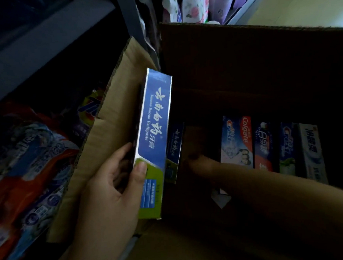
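My left hand [109, 184] grips a long blue and green toothpaste box [155, 135] by its lower end, thumb on the front face, and holds it upright over the left side of an open cardboard carton [242, 55]. A second box of the same kind [174, 147] stands inside the carton just behind it. My right hand [203, 164] reaches down into the dark carton, fingertips close to that second box. Shadow hides how its fingers lie and whether they touch the box.
Several other toothpaste boxes [245, 143] stand in a row inside the carton on the right. The carton's left flap [113, 113] stands open. Detergent bags [33, 158] fill a dark shelf on the left. Floral pouches [195, 5] sit on a shelf behind the carton.
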The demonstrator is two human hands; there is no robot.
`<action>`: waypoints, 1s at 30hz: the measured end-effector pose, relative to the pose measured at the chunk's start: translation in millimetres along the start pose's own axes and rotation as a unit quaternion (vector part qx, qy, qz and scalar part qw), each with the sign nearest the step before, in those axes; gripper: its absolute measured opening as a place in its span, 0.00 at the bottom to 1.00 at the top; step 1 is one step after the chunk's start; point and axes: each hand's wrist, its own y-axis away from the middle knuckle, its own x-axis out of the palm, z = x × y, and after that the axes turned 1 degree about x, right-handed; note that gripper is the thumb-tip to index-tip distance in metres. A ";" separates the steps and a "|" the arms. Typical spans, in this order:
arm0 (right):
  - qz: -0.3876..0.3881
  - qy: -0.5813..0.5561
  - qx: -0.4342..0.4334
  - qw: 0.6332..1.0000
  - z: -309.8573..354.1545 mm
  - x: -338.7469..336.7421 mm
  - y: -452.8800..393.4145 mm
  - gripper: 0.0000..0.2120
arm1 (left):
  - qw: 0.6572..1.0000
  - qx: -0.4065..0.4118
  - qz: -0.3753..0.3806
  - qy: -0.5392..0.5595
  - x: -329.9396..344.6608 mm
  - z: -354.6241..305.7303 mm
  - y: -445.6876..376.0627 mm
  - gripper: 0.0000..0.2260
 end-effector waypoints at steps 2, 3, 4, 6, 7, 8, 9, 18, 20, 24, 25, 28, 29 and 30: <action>-0.005 -0.009 -0.003 1.000 -9.8 15.5 -23.0 0.19 | 1.000 0.006 -0.008 0.001 -1.3 0.6 0.2 0.18; -0.002 -0.022 0.001 1.000 -16.8 23.5 -32.8 0.20 | 1.000 0.011 -0.011 0.001 -1.6 0.7 0.5 0.17; 0.007 -0.031 0.008 0.999 -22.2 30.8 -38.3 0.19 | 1.000 0.015 -0.012 0.003 -1.5 0.5 1.4 0.17; 0.021 -0.034 0.018 0.999 -27.7 41.3 -42.1 0.18 | 1.000 0.022 -0.013 0.005 -1.6 0.5 3.1 0.15; 0.027 -0.033 0.021 0.999 -31.8 45.0 -44.2 0.18 | 1.000 0.025 -0.013 0.004 -1.7 1.3 3.9 0.15; 0.028 -0.029 0.025 0.999 -34.4 47.6 -44.0 0.18 | 1.000 0.028 -0.012 0.003 -1.7 2.0 4.2 0.15; 0.025 -0.026 0.030 0.999 -38.0 50.0 -45.5 0.18 | 0.999 0.032 -0.013 0.003 -2.3 3.3 4.2 0.14; 0.007 -0.192 0.045 0.980 -48.7 52.7 -44.3 0.17 | 0.999 0.028 -0.011 0.029 -0.5 8.1 1.5 0.15; 0.007 -0.223 0.038 0.974 -51.1 55.6 -56.6 0.18 | 0.999 0.033 -0.008 0.029 -0.9 11.1 0.7 0.17; -0.044 -0.174 0.026 0.983 -68.2 68.0 -98.4 0.27 | 0.999 0.042 -0.005 0.028 -2.6 11.8 0.0 0.18; -0.049 -0.170 0.023 0.984 -73.8 72.8 -111.9 0.28 | 0.999 0.043 -0.003 0.026 -3.7 13.4 -0.2 0.18; -0.039 -0.135 0.051 0.989 -52.7 67.1 -85.9 0.24 | 0.999 0.037 0.000 0.016 -5.1 17.3 -0.4 0.20; -0.025 -0.126 0.066 0.989 -47.9 63.1 -79.8 0.21 | 0.999 0.036 -0.002 0.016 -5.2 17.1 -0.3 0.19; -0.008 -0.133 0.075 0.988 -44.1 58.4 -74.5 0.21 | 0.999 0.037 -0.003 0.015 -5.1 17.4 -0.5 0.18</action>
